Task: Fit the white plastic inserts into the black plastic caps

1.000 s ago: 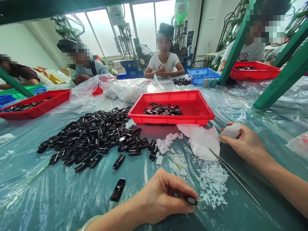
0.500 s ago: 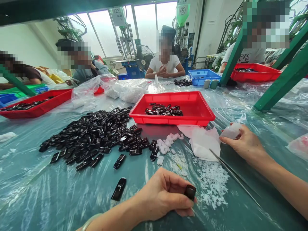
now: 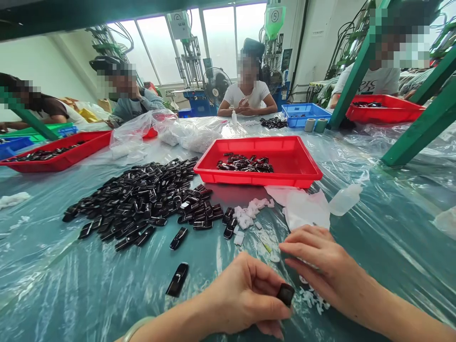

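My left hand (image 3: 245,297), at the bottom centre, pinches a small black part (image 3: 285,294) between thumb and fingers. Over the small white pieces (image 3: 313,299) hangs my right hand (image 3: 320,266), its fingers stretched and slightly apart, nothing seen in them; it covers most of those pieces. A translucent white bottle (image 3: 345,199) lies on its side by the white cloth (image 3: 307,209). Two loose black parts lie left of my left hand, one of them close to the wrist (image 3: 177,279). The tweezers are hidden behind my right hand.
A large heap of black parts (image 3: 135,199) lies at the left. Beyond my hands is a red tray (image 3: 256,179) with black parts, with white pads (image 3: 247,213) before it. Green posts (image 3: 420,128) rise at the right. Several people sit around the table.
My right hand has let go of the bottle, which now lies by the cloth, and has moved left and nearer, over the white pieces. My left hand still holds the black part.
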The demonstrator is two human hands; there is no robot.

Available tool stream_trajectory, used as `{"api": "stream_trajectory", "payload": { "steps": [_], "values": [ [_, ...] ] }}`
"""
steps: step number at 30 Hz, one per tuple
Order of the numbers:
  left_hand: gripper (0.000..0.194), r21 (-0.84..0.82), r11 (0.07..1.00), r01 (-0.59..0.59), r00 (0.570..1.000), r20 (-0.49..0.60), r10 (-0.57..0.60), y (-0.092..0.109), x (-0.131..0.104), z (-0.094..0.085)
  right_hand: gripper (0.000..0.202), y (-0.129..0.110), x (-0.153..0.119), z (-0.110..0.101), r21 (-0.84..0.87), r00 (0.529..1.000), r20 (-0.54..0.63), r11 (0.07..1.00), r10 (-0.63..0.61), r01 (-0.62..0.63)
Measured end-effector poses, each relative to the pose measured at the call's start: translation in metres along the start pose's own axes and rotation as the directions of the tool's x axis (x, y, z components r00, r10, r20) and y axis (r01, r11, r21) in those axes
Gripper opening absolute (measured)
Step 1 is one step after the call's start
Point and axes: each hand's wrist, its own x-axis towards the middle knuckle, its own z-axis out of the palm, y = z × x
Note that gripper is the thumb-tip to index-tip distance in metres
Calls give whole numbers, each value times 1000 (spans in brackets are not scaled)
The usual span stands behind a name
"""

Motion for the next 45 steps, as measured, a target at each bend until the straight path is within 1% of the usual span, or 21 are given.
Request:
{"api": "stream_trajectory", "payload": {
  "steps": [2, 3, 6, 9, 13, 16, 18, 22, 24, 26, 28, 29, 31, 35, 37, 41, 45],
  "values": [
    [15, 47, 999, 7, 1000, -5, -7, 0, 0, 1, 17, -4, 1, 9, 2, 995, 103, 1000, -12, 12],
    [15, 69, 998, 5, 1000, -10, -4, 0, 1, 1, 16, -5, 1, 13, -11, 992, 124, 1000, -2, 3],
    [15, 98, 995, -9, 1000, -17, 11, -1, 1, 0, 19, -3, 0, 23, -31, 989, 145, 999, 10, -6],
    [15, 66, 998, -13, 1000, -14, 14, -2, 1, 0, 23, -1, -1, 28, -30, 991, 133, 999, 15, -11],
    [15, 17, 1000, -21, 999, -33, 21, -1, 2, 1, 18, -2, -2, 19, -15, 993, 108, 999, 39, -37],
    [16, 18, 999, -28, 998, -55, 29, 0, 2, 1, 12, -4, -3, 7, 96, 987, 105, 987, 118, -128],
    [16, 37, 999, -32, 997, -64, 34, -1, 2, 1, 17, -5, -4, 0, 227, 977, 130, 954, 171, -197],
    [18, 51, 998, -33, 995, -93, 37, -6, 3, 1, 19, -5, -5, -4, 452, 956, 230, 850, 183, -271],
    [18, 46, 998, -40, 994, -99, 44, -7, 4, 1, 18, -5, -5, -4, 512, 930, 270, 780, 250, -359],
    [18, 45, 998, -44, 993, -104, 48, -7, 5, 1, 13, -6, -4, -3, 560, 892, 311, 695, 328, -451],
    [18, 50, 998, -40, 992, -119, 46, -7, 6, 1, 10, -9, -4, -2, 612, 871, 332, 620, 361, -491],
    [18, 56, 998, -39, 991, -129, 46, -7, 6, 1, 9, -10, -4, -2, 633, 875, 328, 604, 357, -484],
    [18, 70, 997, -37, 988, -148, 47, -8, 7, 1, 9, -12, -5, -1, 648, 899, 288, 623, 331, -438],
    [17, 72, 997, -39, 985, -167, 51, -8, 7, 1, 11, -15, -5, -1, 606, 964, 158, 750, 216, -267],
    [16, 71, 997, -38, 986, -158, 49, -8, 7, 0, 13, -17, -4, -1, 573, 984, 94, 800, 151, -177],
    [17, 79, 996, -47, 991, -125, 56, -5, 6, 0, 17, -19, -3, 1, 513, 999, 4, 857, 51, -46],
    [17, 95, 994, -60, 989, -128, 72, -4, 4, 3, 23, -20, -5, 5, 439, 998, -68, 898, 13, 19]
  ]
}}
